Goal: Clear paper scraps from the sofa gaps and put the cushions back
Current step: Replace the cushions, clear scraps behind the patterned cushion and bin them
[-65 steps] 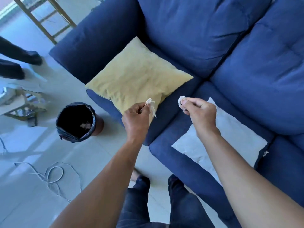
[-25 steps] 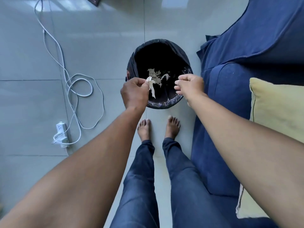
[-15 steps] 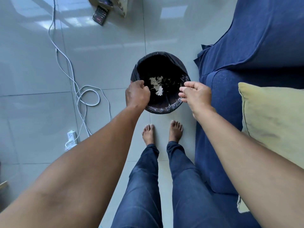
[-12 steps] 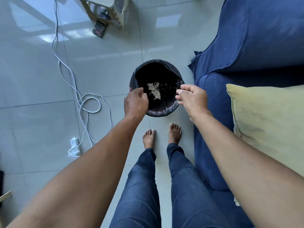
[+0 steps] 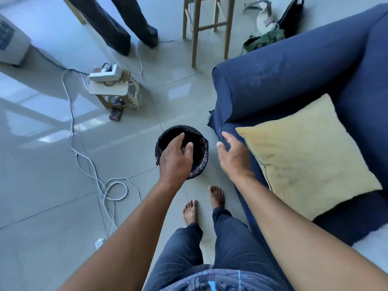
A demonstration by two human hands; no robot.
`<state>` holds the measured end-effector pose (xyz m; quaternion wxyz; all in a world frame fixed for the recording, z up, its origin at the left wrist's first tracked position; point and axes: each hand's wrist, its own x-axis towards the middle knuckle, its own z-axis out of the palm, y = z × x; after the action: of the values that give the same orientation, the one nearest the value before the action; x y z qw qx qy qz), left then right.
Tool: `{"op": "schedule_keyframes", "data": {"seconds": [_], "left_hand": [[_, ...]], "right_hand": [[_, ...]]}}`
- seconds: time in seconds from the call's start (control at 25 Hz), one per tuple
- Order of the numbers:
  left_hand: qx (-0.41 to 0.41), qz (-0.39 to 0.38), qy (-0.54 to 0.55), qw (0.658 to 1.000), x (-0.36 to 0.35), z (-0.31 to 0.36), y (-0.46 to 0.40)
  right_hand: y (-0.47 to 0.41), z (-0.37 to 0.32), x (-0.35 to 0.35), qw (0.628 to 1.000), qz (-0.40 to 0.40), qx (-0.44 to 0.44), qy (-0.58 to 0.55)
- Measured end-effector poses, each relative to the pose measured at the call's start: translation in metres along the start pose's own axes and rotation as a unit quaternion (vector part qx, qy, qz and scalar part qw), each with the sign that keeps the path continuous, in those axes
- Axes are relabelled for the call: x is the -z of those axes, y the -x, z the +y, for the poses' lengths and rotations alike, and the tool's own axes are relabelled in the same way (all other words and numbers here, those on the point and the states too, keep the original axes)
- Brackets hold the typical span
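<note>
No paper scraps are showing anywhere right now: my left hand (image 5: 176, 158) is hovering over the mouth of the black-lined bin (image 5: 200, 152) with its grip released, fingers spread and holding nothing, and it is covering most of the opening, so I cannot tell what is lying inside. My right hand (image 5: 233, 156) is hanging just right of the bin, near the sofa's front edge, its grip loose and empty too.

Moving right, the yellow cushion (image 5: 304, 156) is lying flat on the blue sofa (image 5: 294, 76) seat, beside the armrest, not propped against the back. A pale corner of a white cushion (image 5: 375, 242) is peeking in at the near right edge.

So I'm judging this batch binned and the cushions waiting to be set back; whether the gaps are clean I cannot tell, since they are out of view.

Further out on the floor, a white cable (image 5: 88, 164) is looping away to the left, and a wooden stool (image 5: 206, 28) is standing at the far side.
</note>
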<state>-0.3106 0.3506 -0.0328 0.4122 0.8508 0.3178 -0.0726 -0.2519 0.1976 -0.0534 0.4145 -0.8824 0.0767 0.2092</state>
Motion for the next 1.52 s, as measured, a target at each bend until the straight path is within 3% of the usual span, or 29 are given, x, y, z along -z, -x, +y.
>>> {"op": "schedule_keyframes", "data": {"seconds": [0.2,0.32,0.6,0.96,1.24,1.52], "left_hand": [[-0.149,-0.047,-0.091,0.984,0.018,0.051,0.039],[-0.227,-0.095,-0.125,0.961,0.007,0.076,0.063],[-0.416,-0.195,-0.217,0.861,-0.055,0.126,0.144],[-0.535,-0.288,-0.252,0.754,-0.151,0.146,0.295],[-0.583,-0.342,-0.247,0.694,-0.222,0.146,0.453],[-0.612,-0.367,-0.263,0.649,-0.280,0.150,0.556]], "right_hand": [[0.066,0.001,0.060,0.993,0.079,0.069,0.062],[0.098,0.016,0.088,0.989,0.120,0.054,0.066],[0.188,0.084,0.150,0.971,0.226,-0.040,0.068],[0.339,0.201,0.216,0.917,0.364,-0.154,0.055],[0.475,0.305,0.261,0.884,0.406,-0.231,0.024],[0.551,0.376,0.290,0.856,0.445,-0.264,0.004]]}}
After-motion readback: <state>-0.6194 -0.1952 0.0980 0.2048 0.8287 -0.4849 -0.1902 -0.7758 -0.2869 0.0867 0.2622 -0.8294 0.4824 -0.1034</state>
